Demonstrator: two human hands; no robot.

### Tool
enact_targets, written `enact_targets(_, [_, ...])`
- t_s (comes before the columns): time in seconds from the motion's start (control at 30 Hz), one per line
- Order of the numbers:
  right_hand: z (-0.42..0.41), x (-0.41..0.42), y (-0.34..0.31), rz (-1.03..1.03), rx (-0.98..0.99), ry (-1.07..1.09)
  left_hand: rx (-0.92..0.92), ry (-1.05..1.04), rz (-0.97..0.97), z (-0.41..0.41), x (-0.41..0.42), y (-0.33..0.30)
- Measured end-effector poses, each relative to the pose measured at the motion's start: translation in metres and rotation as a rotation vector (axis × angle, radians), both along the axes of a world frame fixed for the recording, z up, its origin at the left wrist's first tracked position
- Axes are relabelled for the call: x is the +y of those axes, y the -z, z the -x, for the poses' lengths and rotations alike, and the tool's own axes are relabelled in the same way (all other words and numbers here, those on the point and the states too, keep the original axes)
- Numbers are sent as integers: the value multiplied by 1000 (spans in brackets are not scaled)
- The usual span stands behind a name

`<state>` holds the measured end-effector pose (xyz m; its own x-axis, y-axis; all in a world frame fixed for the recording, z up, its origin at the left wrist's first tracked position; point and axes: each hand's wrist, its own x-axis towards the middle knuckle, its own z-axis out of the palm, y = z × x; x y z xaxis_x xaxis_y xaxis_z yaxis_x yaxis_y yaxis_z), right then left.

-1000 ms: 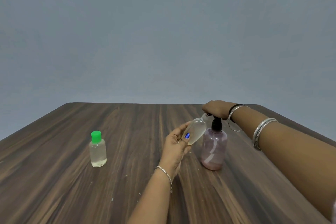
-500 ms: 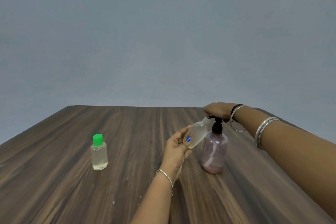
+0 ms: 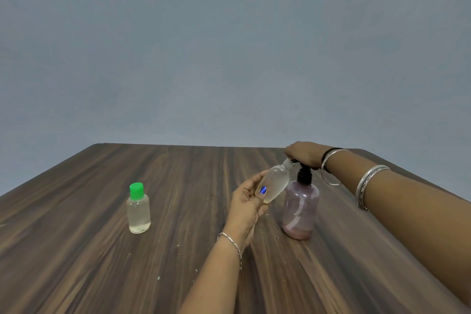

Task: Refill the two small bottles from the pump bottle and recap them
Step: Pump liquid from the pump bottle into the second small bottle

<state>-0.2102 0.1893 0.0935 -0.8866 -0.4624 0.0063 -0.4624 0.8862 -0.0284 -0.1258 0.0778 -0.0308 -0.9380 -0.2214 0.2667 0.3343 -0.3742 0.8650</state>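
Note:
My left hand (image 3: 246, 202) grips a small clear uncapped bottle (image 3: 276, 182), tilted with its neck up against the nozzle of the pump bottle (image 3: 300, 208). That pump bottle is pinkish with a black pump and stands upright on the wooden table (image 3: 178, 250). My right hand (image 3: 304, 154) lies on top of the pump head, fingers bent over it, hiding the head. A second small clear bottle with a green cap (image 3: 138, 209) stands upright to the left, apart from both hands. I see no loose cap.
The table's far edge (image 3: 204, 145) runs just behind the hands, with a plain grey-blue wall beyond. Bangles hang on my right wrist (image 3: 331, 169) close to the pump bottle. Small white specks dot the tabletop.
Both hands keep their hold and the small bottle stays at the nozzle. Only the view shifts slightly.

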Motion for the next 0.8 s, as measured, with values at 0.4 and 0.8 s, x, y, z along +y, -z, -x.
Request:
enact_targets(0.4, [-4, -4, 4, 9, -59, 45, -50, -22, 44, -2, 1, 1])
enact_targets(0.8, [-4, 3, -14, 207, -168, 29, -35, -12, 22, 0, 1, 2])
